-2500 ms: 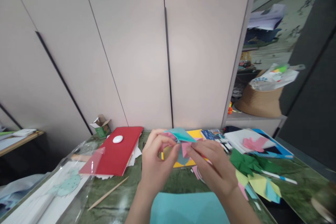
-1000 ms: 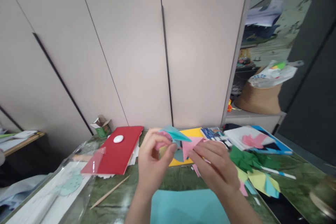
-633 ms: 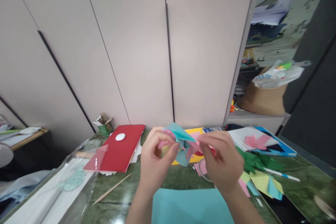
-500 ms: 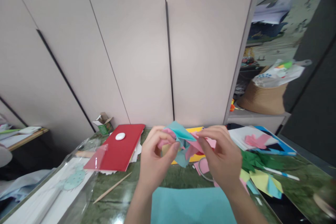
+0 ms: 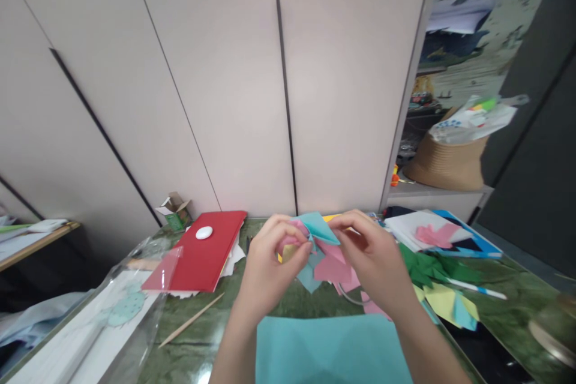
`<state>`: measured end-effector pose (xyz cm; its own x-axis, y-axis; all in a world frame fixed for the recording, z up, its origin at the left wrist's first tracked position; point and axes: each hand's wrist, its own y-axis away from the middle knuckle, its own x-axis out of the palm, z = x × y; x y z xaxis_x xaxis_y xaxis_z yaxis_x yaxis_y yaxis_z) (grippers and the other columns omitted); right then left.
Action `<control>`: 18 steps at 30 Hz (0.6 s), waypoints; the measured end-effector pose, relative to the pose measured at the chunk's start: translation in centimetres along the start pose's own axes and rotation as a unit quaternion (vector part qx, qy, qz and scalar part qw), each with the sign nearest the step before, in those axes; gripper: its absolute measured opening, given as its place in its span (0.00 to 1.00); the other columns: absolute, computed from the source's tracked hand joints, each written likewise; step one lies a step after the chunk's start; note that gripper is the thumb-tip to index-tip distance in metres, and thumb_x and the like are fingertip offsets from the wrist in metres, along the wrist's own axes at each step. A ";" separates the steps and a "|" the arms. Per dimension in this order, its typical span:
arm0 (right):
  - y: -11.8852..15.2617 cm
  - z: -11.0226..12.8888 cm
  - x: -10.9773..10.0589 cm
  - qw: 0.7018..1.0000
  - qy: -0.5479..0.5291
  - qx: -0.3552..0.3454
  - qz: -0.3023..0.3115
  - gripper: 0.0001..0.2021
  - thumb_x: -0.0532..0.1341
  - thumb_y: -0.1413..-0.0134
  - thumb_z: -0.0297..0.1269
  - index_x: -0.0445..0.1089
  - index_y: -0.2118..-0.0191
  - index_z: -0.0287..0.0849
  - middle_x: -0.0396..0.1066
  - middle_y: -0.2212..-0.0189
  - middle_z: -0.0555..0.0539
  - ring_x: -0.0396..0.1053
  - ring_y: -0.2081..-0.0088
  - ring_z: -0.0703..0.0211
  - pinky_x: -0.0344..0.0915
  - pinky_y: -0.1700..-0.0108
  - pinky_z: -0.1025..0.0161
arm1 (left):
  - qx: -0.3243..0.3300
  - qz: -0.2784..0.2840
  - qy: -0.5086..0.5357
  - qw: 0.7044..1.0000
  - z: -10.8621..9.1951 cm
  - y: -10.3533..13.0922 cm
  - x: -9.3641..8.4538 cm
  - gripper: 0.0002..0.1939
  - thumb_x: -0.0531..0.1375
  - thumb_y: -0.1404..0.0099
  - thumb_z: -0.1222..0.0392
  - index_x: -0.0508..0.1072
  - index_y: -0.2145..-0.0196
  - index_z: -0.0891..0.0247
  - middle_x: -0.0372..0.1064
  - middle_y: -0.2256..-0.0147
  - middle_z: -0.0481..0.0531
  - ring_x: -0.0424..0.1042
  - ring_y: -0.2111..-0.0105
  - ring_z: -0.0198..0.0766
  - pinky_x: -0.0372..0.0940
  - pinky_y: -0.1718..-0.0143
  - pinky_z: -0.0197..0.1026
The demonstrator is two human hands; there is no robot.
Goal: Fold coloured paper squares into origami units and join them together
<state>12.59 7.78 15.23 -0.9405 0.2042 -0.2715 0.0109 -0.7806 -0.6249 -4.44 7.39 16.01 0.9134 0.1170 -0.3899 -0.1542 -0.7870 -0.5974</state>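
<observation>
Between my hands, above the table, is a folded paper flower point(image 5: 318, 229) with teal and pink petals. My left hand point(image 5: 272, 270) pinches its left side between thumb and curled fingers. On the opposite side, the fingers of my right hand point(image 5: 371, 258) are closed at the edge of a teal petal, partly hiding it. A pink petal point(image 5: 335, 267) hangs below, and the flower's centre is hard to make out. A teal paper sheet point(image 5: 330, 348) lies flat under my forearms.
At left are a red folder point(image 5: 211, 258) with a white disc point(image 5: 204, 233), a pointed wooden stick point(image 5: 191, 320) and a clear plastic sleeve point(image 5: 148, 300). Green paper point(image 5: 420, 267), yellow paper pieces point(image 5: 443, 303) and a white pen point(image 5: 477, 289) lie at right. Cabinet doors point(image 5: 225, 84) stand behind.
The flower has turned in my fingers; its teal petal now points right, and more of the pink petal shows below. My right hand has shifted slightly left and upward. The view has moved a little.
</observation>
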 end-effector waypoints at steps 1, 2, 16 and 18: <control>0.0 0.0 0.0 1.000 -0.001 0.003 0.002 0.07 0.56 0.43 0.34 0.71 0.68 0.44 0.72 0.69 0.48 0.69 0.66 0.59 0.65 0.66 0.64 | 0.000 0.002 -0.004 1.000 0.0 0.0 0.0 0.05 0.59 0.41 0.69 0.68 0.73 0.61 0.66 0.67 0.48 0.68 0.65 0.34 0.61 0.64 0.37; 0.0 0.0 0.1 1.000 -0.003 0.007 0.004 0.07 0.56 0.43 0.33 0.71 0.68 0.44 0.72 0.68 0.48 0.69 0.66 0.59 0.66 0.66 0.64 | 0.001 0.004 -0.008 1.000 0.0 -0.1 0.1 0.05 0.59 0.42 0.69 0.68 0.73 0.61 0.66 0.67 0.48 0.68 0.65 0.34 0.61 0.64 0.37; 0.1 -0.6 -1.2 0.993 -0.070 -0.032 0.090 0.19 0.65 0.50 0.39 0.62 0.52 0.51 0.61 0.44 0.43 0.63 0.45 0.52 0.67 0.51 0.56 | -0.053 -0.113 0.090 0.988 1.1 -0.4 -0.5 0.07 0.61 0.42 0.59 0.69 0.75 0.62 0.67 0.69 0.49 0.68 0.68 0.37 0.61 0.67 0.38; 0.1 -0.5 -1.4 0.992 0.001 -0.059 0.112 0.20 0.66 0.52 0.37 0.63 0.53 0.51 0.60 0.43 0.44 0.61 0.43 0.50 0.65 0.49 0.52 | -0.065 -0.127 0.118 0.983 1.3 -0.5 -0.7 0.08 0.61 0.43 0.57 0.69 0.75 0.62 0.67 0.69 0.50 0.68 0.69 0.37 0.61 0.69 0.37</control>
<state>14.09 7.72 15.24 -0.9091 0.0350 -0.4152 0.2596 -0.7319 -0.6300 -5.51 8.44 15.66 0.9806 0.1875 -0.0567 0.1253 -0.8230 -0.5540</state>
